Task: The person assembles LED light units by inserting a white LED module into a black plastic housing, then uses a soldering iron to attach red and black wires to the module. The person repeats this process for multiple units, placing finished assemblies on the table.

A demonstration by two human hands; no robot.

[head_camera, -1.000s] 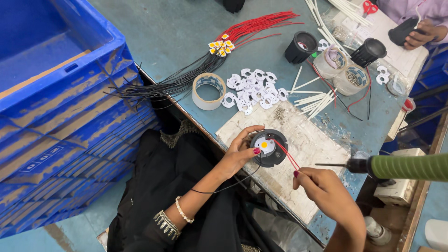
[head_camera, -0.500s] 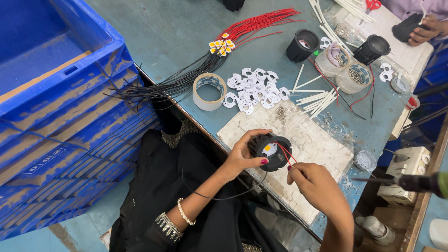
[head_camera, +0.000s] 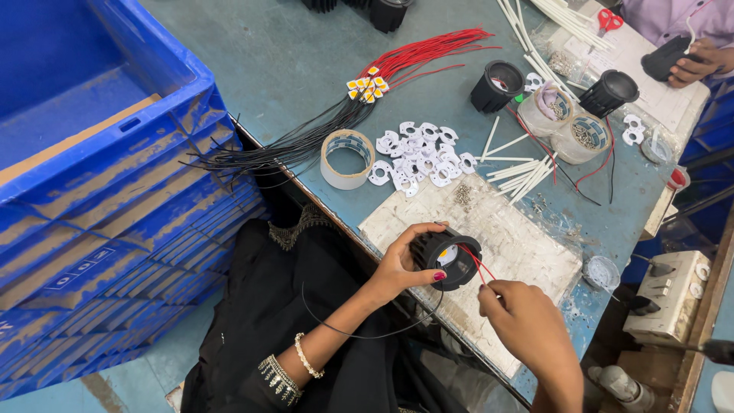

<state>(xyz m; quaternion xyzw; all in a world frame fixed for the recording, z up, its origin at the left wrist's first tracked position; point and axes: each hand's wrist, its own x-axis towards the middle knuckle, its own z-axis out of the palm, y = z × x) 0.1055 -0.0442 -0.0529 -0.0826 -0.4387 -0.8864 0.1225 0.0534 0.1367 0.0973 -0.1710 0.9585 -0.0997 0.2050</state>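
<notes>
- The left hand (head_camera: 401, 264) wraps its fingers around a black ribbed round lamp housing (head_camera: 447, 258), holding it tilted just above the near edge of the blue-green surface (head_camera: 267, 69), over a worn white sheet (head_camera: 520, 245) lying there.
- A small yellow-and-white square chip (head_camera: 448, 255) shows inside the housing's open mouth.
- The right hand (head_camera: 527, 329) is closed, its fingertips pinching thin red wire (head_camera: 478, 265) that runs out of the housing.
- A thin black wire (head_camera: 367, 333) loops down from the housing across the person's black clothing.
- Farther up the surface sit a roll of clear tape (head_camera: 348, 157), a heap of small white plastic ring pieces (head_camera: 417, 157), and a bundle of red and black wires with yellow chips at the middle (head_camera: 367, 86).
- Two more black housings (head_camera: 497, 86) stand beyond, near white sleeves (head_camera: 524, 172).
- A big blue plastic crate (head_camera: 99, 153) stands on the left.
- At the far right corner another person's hand (head_camera: 699, 65) grips a black part.
</notes>
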